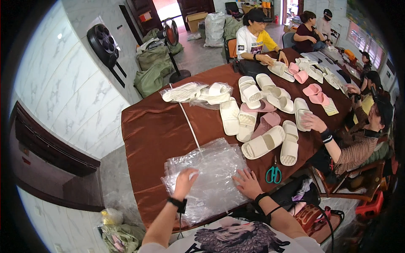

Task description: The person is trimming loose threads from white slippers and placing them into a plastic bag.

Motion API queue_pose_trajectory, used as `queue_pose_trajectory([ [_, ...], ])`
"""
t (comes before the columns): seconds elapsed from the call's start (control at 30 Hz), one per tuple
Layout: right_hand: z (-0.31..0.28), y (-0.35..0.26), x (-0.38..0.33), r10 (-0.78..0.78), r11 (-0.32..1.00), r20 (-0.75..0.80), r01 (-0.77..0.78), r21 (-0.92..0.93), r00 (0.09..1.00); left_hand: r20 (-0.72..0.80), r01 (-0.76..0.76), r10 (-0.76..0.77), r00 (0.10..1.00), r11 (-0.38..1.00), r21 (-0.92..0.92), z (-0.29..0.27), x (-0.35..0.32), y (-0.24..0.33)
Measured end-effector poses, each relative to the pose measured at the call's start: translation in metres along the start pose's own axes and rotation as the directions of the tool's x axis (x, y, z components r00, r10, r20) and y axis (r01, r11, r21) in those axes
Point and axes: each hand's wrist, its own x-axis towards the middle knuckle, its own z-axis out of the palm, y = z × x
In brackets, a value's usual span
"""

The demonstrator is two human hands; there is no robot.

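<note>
A loose stack of clear plastic bags (213, 164) lies on the brown tablecloth in front of me. My left hand (184, 183) is over the stack's left side, its fingers slightly bent and nothing visible in them. On the right edge of the bags rests my right hand (247, 183), flat with fingers spread. Beyond it, a cream slipper (263, 142) lies at an angle, and another cream slipper (289, 143) is beside it. Teal-handled scissors (273, 173) lie near the table edge, to the right of my right hand.
Bagged cream slippers (198, 92) lie farther back, near a white strip (190, 124) across the brown tablecloth (147, 143). Pink slippers (318, 95) and many cream ones cover the right side. A co-worker's hand (314, 122) touches a slipper there; another person sits beyond.
</note>
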Motion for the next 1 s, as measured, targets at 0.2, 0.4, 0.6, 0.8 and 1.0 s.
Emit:
queue_pose_trajectory([
  [0.2,0.007,0.004,-0.004,0.0,1.0,-0.042,-0.001,-0.024,0.999,0.106,0.03,-0.011,0.994,0.983,-0.183,0.038,0.151,0.0],
  [0.4,0.012,0.006,-0.003,0.035,0.999,-0.041,-0.034,0.027,0.999,0.105,-0.096,0.097,0.99,0.995,-0.019,0.122,0.265,-0.038],
  [0.6,0.018,0.01,-0.008,0.076,0.991,-0.011,-0.075,0.107,0.997,0.135,-0.127,0.117,0.984,0.989,0.069,0.194,0.324,-0.04],
  [0.8,0.013,0.011,-0.004,0.086,0.986,-0.045,-0.078,0.146,0.995,-0.288,-0.01,0.049,0.956,0.991,0.133,0.164,0.352,-0.041],
  [1.0,0.013,0.012,-0.005,0.061,0.992,-0.062,-0.054,0.115,0.996,-0.77,-0.087,0.071,0.634,0.996,0.02,-0.003,0.331,0.005],
])
